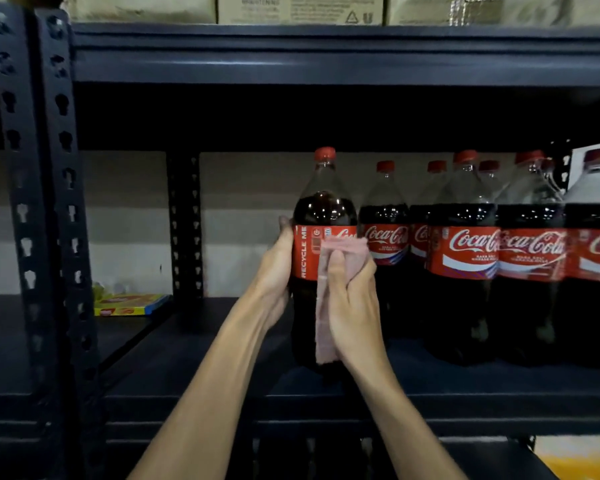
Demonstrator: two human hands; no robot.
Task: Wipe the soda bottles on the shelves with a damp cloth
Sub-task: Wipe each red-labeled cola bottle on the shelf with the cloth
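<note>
**Q:** Head view: where is the work item, and what is each hand doing?

**A:** The bottle (321, 209) is upright near the front edge of the shelf (187, 358), just left of the row (465, 254) of matching bottles. It cannot be determined whether its base rests on the shelf. The left hand (278, 268) is wrapped round the bottle's left side at label height. The right hand (352, 299) is clasped on the pink cloth (324, 323), with the thumb over it, pressing it against the label and lower body.

**Q:** What faults are likely from here?

**A:** Three, by estimate.
1. Slip: a damp film on smooth plastic reduces friction, so a loose left-hand hold may let the full bottle turn or drop off the front edge.
2. Collision: a wide stroke to the right may knock the nearest bottle in the row, which stands close by.
3. Incomplete cleaning: the cap, the neck and the far side are uncovered by the cloth, and these areas may be skipped unless the bottle is rotated.

**Q:** Anything else nearby?

**A:** A yellow box (129, 304) lies on the adjoining shelf, well apart.
</note>
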